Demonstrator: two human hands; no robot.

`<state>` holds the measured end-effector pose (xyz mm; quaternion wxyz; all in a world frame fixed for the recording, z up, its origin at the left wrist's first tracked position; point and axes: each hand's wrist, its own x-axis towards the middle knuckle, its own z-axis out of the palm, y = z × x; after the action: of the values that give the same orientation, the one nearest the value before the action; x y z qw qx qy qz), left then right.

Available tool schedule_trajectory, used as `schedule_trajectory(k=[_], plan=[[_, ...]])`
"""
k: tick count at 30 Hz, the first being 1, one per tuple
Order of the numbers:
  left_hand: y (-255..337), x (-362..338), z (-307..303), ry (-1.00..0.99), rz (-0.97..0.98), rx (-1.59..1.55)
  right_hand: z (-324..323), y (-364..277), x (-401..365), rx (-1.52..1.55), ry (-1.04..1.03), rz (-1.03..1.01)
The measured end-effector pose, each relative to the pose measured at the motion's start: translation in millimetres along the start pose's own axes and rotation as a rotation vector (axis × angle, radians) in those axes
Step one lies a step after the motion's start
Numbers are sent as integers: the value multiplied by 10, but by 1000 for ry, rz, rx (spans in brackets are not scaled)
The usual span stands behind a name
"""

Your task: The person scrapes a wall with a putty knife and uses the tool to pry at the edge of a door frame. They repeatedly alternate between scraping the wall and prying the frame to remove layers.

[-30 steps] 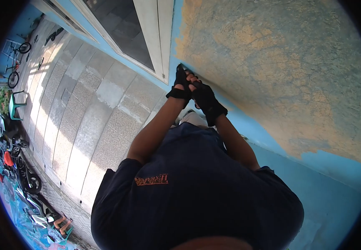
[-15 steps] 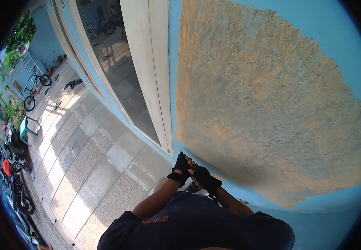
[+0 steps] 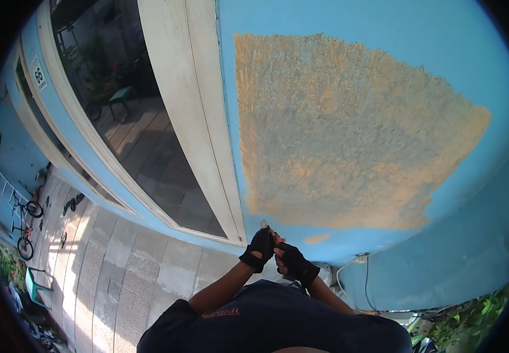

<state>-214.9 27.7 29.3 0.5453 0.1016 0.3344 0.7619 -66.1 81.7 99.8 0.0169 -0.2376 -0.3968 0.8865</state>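
Outdoors, both gloved hands, the left hand and the right hand, clasp together around a small tool at the lower corner of a scraped ochre patch on the blue wall, beside a white-framed window above grey paving.

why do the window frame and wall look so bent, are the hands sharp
Head view: the fisheye lens bows the window frame and wall, and a black vignette rings the edges; daylight is even; the gloved left hand and right hand are small but fairly sharp, clasped on a pale-tipped tool.
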Motion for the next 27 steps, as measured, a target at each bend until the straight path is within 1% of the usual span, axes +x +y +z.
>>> schedule_trajectory(k=[2, 5, 7, 9, 12, 15, 16, 18, 20, 24, 25, 26, 27], plan=[[-35, -117, -181, -55, -69, -110, 136, 262, -11, 77, 18, -25], [-77, -332, -363, -68, -120, -90, 303, 598, -64, 55, 102, -64], [-14, -523, -326, -68, -158, -49, 441, 746, -149, 104, 121, -138], [10, -674, -294, -59, -191, -11, 565, 820, -252, 103, 140, -149], [10, -864, -276, -71, -184, 38, 748, 890, -413, 109, 162, -157], [50, -1021, -248, -192, -142, 58, 843, 923, -488, 91, 172, -168], [31, -1066, -254, -193, -141, 51, 863, 932, -517, 72, 172, -175], [29, -1122, -234, -196, -95, 161, 893, 923, -553, 50, 172, -187], [29, -1201, -198, -192, -65, 164, 904, 903, -592, 32, 168, -195], [65, -1363, -130, -169, -5, 214, 897, 916, -630, 57, 93, -170], [2, -1328, -180, -176, 35, 185, 898, 934, -644, 64, 72, -178], [-43, -1341, -197, -175, 36, 186, 905, 951, -664, 64, 70, -178], [-55, -1350, -192, -192, 29, 118, 918, 963, -686, 51, 75, -176]])
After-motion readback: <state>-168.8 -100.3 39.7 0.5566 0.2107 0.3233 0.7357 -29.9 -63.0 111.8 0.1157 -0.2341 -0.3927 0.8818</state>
